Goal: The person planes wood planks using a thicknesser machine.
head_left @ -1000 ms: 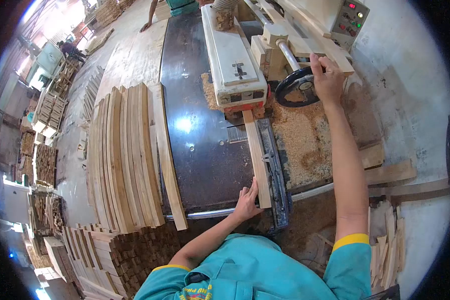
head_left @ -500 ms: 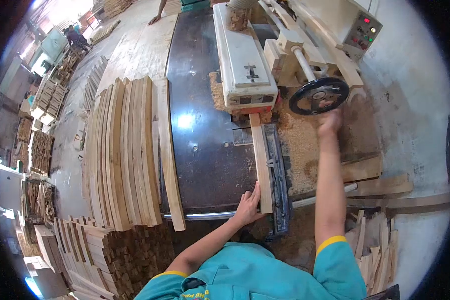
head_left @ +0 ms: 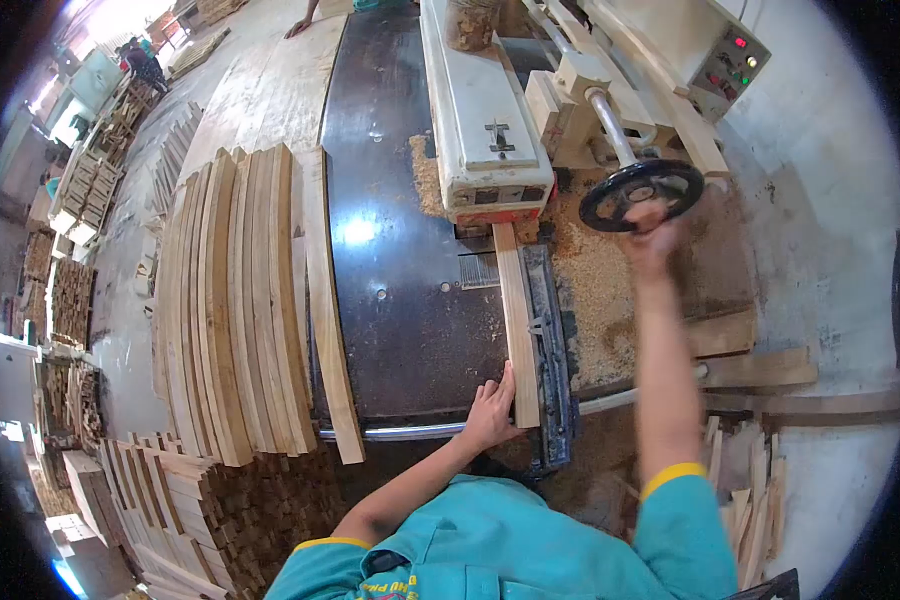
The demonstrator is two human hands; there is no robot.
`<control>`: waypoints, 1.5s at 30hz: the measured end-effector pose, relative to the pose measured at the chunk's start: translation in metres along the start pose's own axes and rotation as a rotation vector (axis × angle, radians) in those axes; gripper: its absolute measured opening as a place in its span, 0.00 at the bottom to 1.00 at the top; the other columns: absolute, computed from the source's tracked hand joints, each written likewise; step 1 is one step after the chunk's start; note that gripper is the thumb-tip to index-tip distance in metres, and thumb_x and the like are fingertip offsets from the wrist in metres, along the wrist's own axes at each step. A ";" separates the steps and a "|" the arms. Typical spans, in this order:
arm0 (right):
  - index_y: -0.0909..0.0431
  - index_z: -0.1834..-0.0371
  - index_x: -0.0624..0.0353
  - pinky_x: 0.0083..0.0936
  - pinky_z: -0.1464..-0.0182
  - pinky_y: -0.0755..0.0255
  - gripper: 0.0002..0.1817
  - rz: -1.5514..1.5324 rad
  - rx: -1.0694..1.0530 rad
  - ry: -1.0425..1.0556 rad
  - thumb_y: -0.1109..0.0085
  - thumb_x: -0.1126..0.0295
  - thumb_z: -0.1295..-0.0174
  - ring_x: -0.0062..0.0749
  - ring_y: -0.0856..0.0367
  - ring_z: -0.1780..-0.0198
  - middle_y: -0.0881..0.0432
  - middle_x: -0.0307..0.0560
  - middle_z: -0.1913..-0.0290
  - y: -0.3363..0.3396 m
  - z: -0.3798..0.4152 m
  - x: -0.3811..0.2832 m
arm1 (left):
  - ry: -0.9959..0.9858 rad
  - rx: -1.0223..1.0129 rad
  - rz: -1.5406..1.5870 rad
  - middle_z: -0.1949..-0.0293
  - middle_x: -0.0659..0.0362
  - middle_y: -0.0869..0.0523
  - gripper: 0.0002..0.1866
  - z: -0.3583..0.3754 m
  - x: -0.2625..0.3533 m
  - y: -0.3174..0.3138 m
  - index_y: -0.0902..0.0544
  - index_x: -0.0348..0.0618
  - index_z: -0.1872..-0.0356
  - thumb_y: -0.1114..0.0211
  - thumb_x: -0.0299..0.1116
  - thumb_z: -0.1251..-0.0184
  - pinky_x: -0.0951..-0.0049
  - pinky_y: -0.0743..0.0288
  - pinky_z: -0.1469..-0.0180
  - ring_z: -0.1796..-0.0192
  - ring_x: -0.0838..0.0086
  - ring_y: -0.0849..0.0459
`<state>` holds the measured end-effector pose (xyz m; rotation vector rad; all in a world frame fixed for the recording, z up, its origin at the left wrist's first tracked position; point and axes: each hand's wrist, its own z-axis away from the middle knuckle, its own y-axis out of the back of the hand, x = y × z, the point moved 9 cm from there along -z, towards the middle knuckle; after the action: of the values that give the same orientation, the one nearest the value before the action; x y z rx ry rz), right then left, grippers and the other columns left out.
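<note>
Wooden strip on the worktop beside the fence looks stiff, fairly light; best held at its near end, where the left hand rests, fingers extended. Right hand blurred at the handwheel, grip unclear.

A pale wooden tabletop catches a soft sheen over its surface. To its left runs a grey concrete floor, scuffed and patchy. Farther left of the tabletop, stacks of cut timber line the side of the workshop in a long row. Past the tabletop's far left, a white glare washes out the distance, probably daylight through an opening. Well to the tabletop's right, more smooth grey floor shows, stained with brown dust.
</note>
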<state>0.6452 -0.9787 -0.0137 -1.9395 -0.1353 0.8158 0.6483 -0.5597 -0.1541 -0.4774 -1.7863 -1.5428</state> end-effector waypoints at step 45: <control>0.13 0.80 0.57 0.37 0.67 0.24 0.33 2.086 -0.167 0.504 0.42 0.38 0.31 0.49 0.17 0.74 0.18 0.50 0.81 -0.233 -0.018 -0.058 | 0.000 -0.044 -0.088 0.27 0.44 0.26 0.79 0.002 -0.008 -0.015 0.61 0.27 0.16 0.11 0.48 0.61 0.55 0.31 0.39 0.44 0.51 0.24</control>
<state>0.6676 -0.8987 0.2122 -1.7762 2.4598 1.3805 0.6424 -0.5599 -0.1704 -0.4250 -1.7976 -1.6452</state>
